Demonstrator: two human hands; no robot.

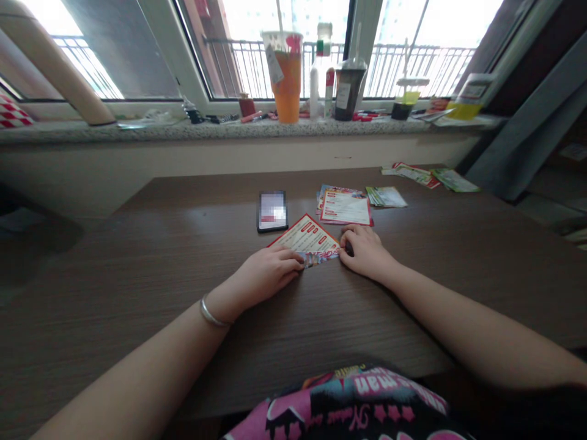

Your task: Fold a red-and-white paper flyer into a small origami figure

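A printed paper sheet [308, 235] with a red border lies on the brown table, turned so one corner points away from me. Its near edge is folded over, and a colourful strip shows there. My left hand [275, 267] rests on the left end of that fold, fingers together and pressing down. At the right end, my right hand [364, 250] pinches the paper's corner between thumb and fingers. Just beyond the sheet lie a phone [272, 211] with a lit screen and a small stack of similar printed sheets [346, 208].
Green-edged cards [386, 197] lie right of the stack, with more leaflets [415, 175] at the table's far right. On the granite windowsill [229, 128] stand a tall orange drink cup [287, 85], a dark drink cup [347, 91], bottles and small clutter. A grey curtain [527, 122] hangs at right.
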